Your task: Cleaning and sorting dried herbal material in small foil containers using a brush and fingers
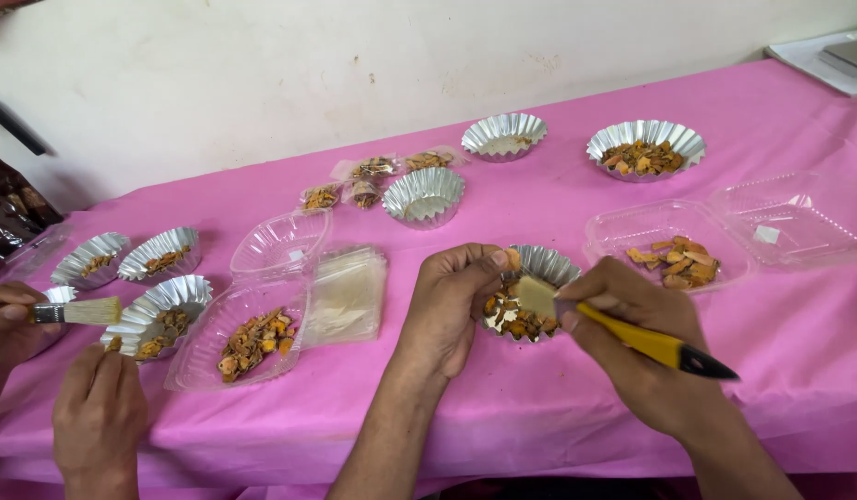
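Pink table (539, 407); hands pinching piece (512, 260), brush (623, 331).

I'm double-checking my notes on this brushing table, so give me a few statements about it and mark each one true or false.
1. The right hand holds a yellow-handled brush. True.
2. The left hand pinches an orange piece over a foil cup. True.
3. The tablecloth is green. False: it is pink.
4. The co-worker's brush lies on the table. False: a hand grips it.
5. The clear clamshell tray near the right hand is empty. False: it holds orange pieces.
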